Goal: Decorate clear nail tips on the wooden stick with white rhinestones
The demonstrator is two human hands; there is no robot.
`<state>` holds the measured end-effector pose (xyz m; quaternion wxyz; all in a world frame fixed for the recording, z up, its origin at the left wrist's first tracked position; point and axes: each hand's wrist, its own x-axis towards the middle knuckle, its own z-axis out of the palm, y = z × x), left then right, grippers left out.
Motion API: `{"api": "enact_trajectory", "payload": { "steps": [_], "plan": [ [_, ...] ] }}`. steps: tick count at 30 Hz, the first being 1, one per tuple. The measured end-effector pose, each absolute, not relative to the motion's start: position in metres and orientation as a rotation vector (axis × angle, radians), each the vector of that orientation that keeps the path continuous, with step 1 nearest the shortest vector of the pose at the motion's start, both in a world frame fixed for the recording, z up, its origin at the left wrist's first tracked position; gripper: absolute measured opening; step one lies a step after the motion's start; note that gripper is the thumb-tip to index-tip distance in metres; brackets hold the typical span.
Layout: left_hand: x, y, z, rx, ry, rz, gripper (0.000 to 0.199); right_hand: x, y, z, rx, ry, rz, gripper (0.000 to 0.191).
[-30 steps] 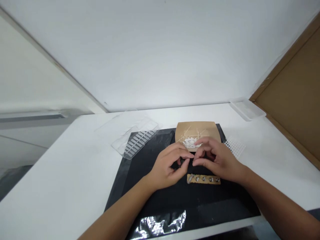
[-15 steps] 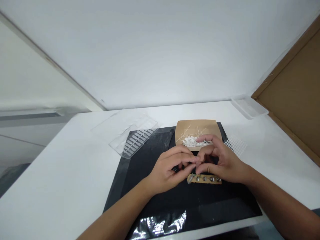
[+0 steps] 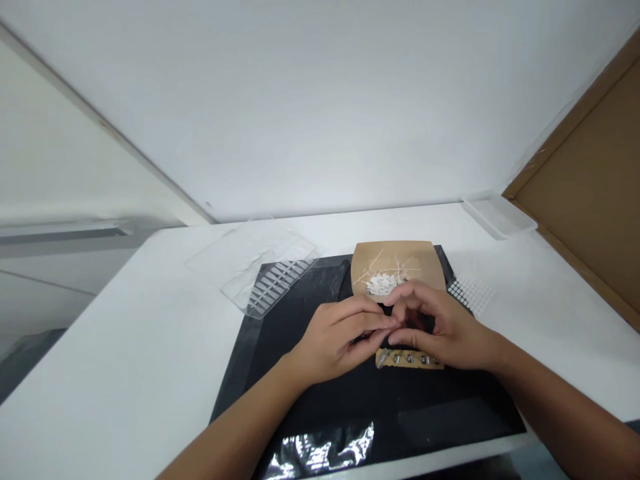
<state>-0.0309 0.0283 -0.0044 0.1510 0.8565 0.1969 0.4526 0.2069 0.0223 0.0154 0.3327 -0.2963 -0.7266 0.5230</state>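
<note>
My left hand (image 3: 343, 339) and my right hand (image 3: 440, 327) meet at the fingertips above a black mat (image 3: 310, 400). Both are pinched closed around something too small to make out. Just below the fingertips lies a tan strip (image 3: 413, 359) bearing several small shiny metal pieces, with a clear bit at its left end. Behind the hands stands a brown paper tray (image 3: 367, 255) holding a heap of small white pieces (image 3: 384, 284) and thin pale sticks. My right hand partly covers the tray's front edge.
Clear plastic trays (image 3: 240, 267) overlap the mat's back left corner, with a slotted sheet (image 3: 280, 283) there. A sheet of white dots (image 3: 473, 293) lies right of the paper tray. A translucent container (image 3: 500, 215) is at the back right, beside a brown board (image 3: 590, 173).
The fingers of my right hand have curled lower and closer to my left fingertips, uncovering more of the white heap. The view has shifted slightly.
</note>
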Motion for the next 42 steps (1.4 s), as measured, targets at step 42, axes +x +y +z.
{"api": "enact_trajectory", "payload": {
  "steps": [42],
  "plan": [
    [-0.036,0.034,-0.016,2.651,1.251,1.323,0.004,0.211,0.035,-0.006,-0.881,-2.16,0.3,0.006]
  ]
}}
